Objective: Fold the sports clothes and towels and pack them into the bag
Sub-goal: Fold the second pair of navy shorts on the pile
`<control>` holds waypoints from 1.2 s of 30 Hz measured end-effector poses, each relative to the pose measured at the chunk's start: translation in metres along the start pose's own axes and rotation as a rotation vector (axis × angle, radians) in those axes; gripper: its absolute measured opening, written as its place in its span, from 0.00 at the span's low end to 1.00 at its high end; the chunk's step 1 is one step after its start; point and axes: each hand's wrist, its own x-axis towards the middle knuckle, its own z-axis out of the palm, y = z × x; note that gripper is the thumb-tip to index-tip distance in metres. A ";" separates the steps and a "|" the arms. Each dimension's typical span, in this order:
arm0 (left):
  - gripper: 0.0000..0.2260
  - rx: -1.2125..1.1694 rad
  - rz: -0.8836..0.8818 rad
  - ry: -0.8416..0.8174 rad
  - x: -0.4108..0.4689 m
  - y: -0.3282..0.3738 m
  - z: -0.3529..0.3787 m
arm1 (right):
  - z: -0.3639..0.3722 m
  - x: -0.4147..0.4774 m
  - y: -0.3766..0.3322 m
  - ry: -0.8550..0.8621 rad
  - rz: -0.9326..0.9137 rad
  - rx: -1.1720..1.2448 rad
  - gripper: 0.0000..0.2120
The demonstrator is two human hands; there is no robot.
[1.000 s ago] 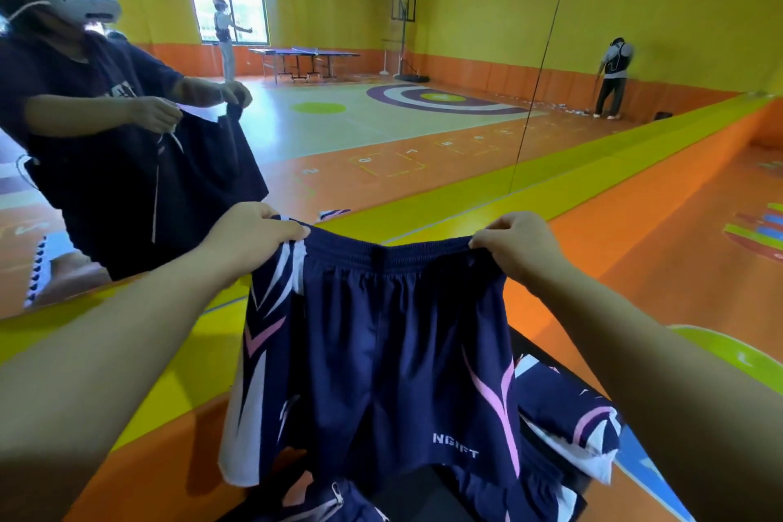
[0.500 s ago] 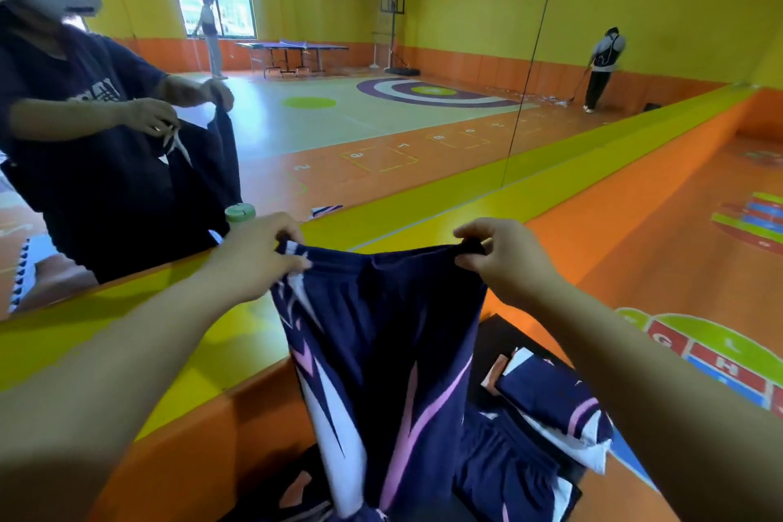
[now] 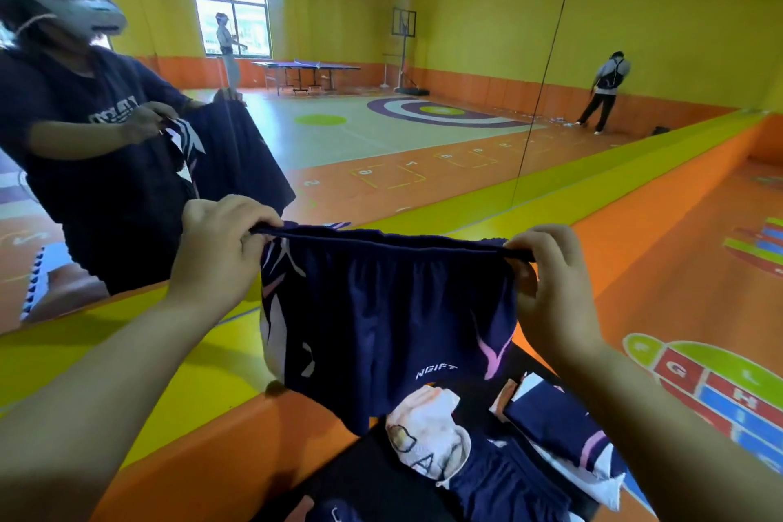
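- Mirror wall reflects a yellow-and-orange gym; orange floor below.
- Left hand and right hand fingers pinch the navy shorts by the waistband, held above the other clothes.
- Half a second ago the shorts hung twisted; now they are spread flat.

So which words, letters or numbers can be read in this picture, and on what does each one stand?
"NGIFT": white print on the navy shorts.
"G", "H": squares of the floor game; its other letters are blurred.
Large letters on the white towel: creased, unreadable.
Numbers in the mirror, on the hopscotch: reversed, unclear.
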 end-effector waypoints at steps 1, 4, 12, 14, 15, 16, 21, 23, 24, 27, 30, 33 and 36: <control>0.13 0.002 0.017 0.029 0.002 0.006 -0.001 | 0.000 0.002 -0.002 0.016 0.009 0.013 0.10; 0.12 -0.037 0.038 0.088 0.016 0.018 -0.005 | -0.003 0.015 -0.009 0.060 0.003 0.031 0.08; 0.11 -0.285 0.179 0.007 0.056 0.052 -0.019 | -0.011 0.056 -0.026 -0.019 -0.166 0.123 0.10; 0.11 -0.336 0.219 -0.047 0.062 0.062 -0.019 | -0.010 0.064 -0.032 -0.108 -0.153 0.178 0.11; 0.11 -0.365 0.236 -0.070 0.064 0.068 -0.019 | -0.010 0.066 -0.036 -0.161 -0.139 0.201 0.11; 0.11 -0.398 0.244 -0.092 0.065 0.074 -0.018 | -0.009 0.068 -0.040 -0.206 -0.123 0.217 0.10; 0.16 -0.551 0.167 -0.234 0.063 0.108 -0.021 | -0.004 0.079 -0.058 -0.311 0.078 0.344 0.15; 0.18 -0.628 0.121 -0.298 0.060 0.118 -0.022 | -0.005 0.082 -0.062 -0.305 0.071 0.343 0.14; 0.19 -0.677 0.085 -0.323 0.060 0.121 -0.022 | -0.006 0.083 -0.063 -0.305 0.053 0.338 0.13; 0.18 -0.833 -0.042 -0.383 0.059 0.127 -0.020 | -0.009 0.081 -0.065 -0.356 0.069 0.377 0.13; 0.12 -1.061 -0.201 -0.505 0.058 0.130 -0.021 | -0.011 0.078 -0.064 -0.429 0.090 0.355 0.14; 0.10 -1.039 -0.253 -0.589 0.058 0.131 -0.020 | -0.013 0.075 -0.061 -0.472 0.102 0.317 0.13; 0.04 -0.852 -0.128 -0.534 0.051 0.128 -0.017 | -0.014 0.070 -0.056 -0.415 0.190 0.391 0.13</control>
